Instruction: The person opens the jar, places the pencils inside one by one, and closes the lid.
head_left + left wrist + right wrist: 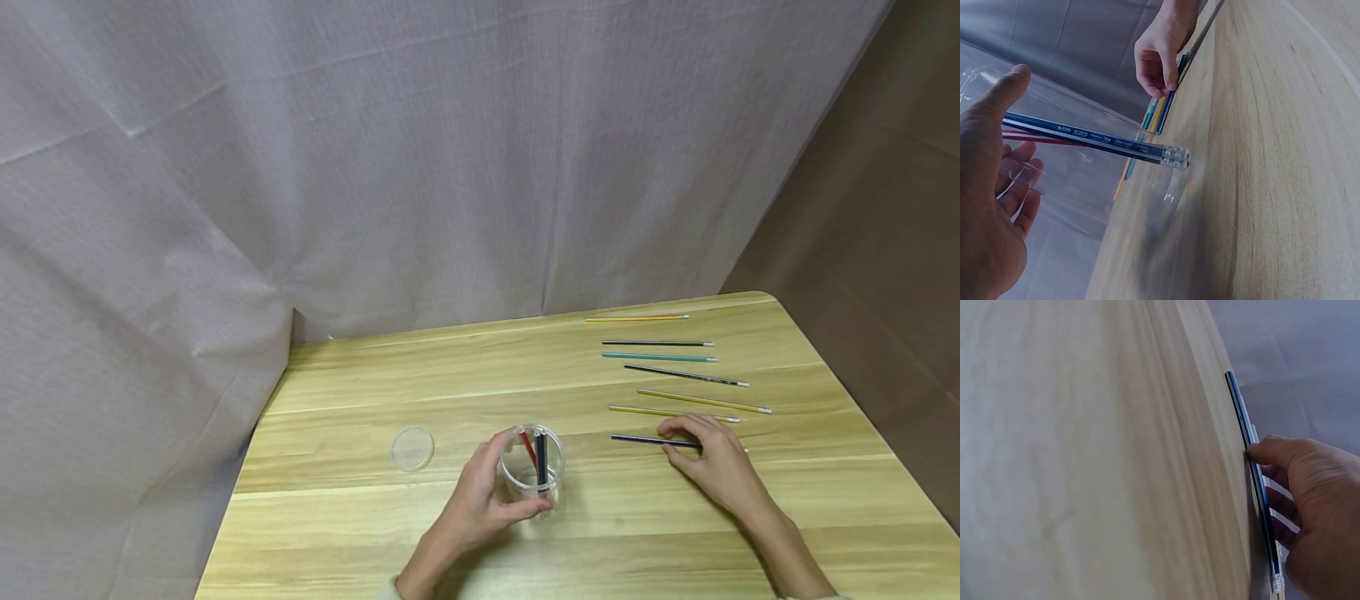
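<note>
My left hand (483, 496) grips a clear plastic jar (510, 477) round its side, thumb toward the front. Inside the jar stand dark blue pencils (1085, 134) and a red pencil (1054, 139), leaning together. In the left wrist view the eraser end of a dark blue one shows near the jar's bottom. To the right, my right hand (712, 462) pinches a dark blue pencil (1240, 412) that lies on the table, thumb on its near side and fingers beyond. Its white eraser end (1277, 583) lies by the palm.
Beyond the right hand lie several pencils, among them a yellow pencil (705, 401), a teal pencil (660, 357) and an orange pencil (637, 318). A round clear lid (412, 449) lies left of the jar. Grey curtain (420, 167) hangs behind the wooden table (337, 533).
</note>
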Tool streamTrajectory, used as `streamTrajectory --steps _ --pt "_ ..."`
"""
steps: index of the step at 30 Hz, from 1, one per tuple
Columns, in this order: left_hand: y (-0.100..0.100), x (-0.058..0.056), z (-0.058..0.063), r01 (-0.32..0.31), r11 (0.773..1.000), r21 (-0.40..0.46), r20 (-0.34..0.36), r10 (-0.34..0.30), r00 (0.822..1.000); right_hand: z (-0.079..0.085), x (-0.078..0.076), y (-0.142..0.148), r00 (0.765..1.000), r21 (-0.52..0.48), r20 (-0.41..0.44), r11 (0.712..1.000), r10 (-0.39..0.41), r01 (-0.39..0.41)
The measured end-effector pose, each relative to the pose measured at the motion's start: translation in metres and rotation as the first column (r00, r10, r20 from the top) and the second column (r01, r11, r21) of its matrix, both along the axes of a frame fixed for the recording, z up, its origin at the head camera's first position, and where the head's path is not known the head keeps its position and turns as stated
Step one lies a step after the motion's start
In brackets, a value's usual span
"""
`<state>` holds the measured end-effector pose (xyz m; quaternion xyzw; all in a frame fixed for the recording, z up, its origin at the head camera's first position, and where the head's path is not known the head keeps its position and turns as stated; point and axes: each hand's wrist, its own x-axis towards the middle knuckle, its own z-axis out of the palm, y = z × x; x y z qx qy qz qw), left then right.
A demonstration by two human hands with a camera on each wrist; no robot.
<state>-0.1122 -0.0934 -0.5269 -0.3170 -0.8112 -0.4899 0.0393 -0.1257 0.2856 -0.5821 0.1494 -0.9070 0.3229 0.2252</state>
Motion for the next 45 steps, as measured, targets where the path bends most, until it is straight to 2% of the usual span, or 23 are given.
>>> streamTrajectory --steps 5,10,18,20,27,36,41,45 --pt "0.000 0.000 0.000 0.002 1.000 0.003 -0.007 -0.002 1.000 -0.002 -0.001 0.001 1.000 -0.027 -0.013 1.000 0.011 -0.011" --pt "0.001 -0.001 -0.001 0.003 1.000 0.000 -0.053 -0.003 0.999 -0.005 -0.001 0.002 1.000 -0.049 -0.008 0.999 0.006 -0.006" --pt "0.001 -0.003 -0.003 0.009 1.000 0.000 -0.096 -0.009 0.995 -0.008 0.000 0.004 0.999 -0.075 0.020 0.997 -0.030 0.032" --pt "0.001 -0.003 -0.003 0.009 1.000 0.000 -0.095 -0.009 0.995 -0.008 0.000 0.004 0.999 -0.080 0.022 0.996 -0.035 0.037" --pt "0.002 -0.002 -0.001 -0.002 1.000 -0.008 -0.016 0.002 1.000 -0.006 0.001 0.002 0.999 -0.097 0.036 0.994 -0.038 0.042" --pt "0.002 -0.002 0.000 -0.001 1.000 -0.008 -0.046 0.001 0.999 0.001 0.000 -0.002 0.999 -0.131 0.041 0.991 -0.029 0.034" --pt "0.002 -0.003 0.000 -0.001 1.000 -0.008 -0.041 0.001 0.999 0.007 0.001 -0.006 0.998 -0.170 0.057 0.985 -0.014 0.023" --pt "0.002 -0.004 0.000 -0.002 1.000 -0.009 -0.033 0.002 0.999 0.013 0.001 -0.010 0.999 -0.196 0.039 0.981 0.005 0.003"
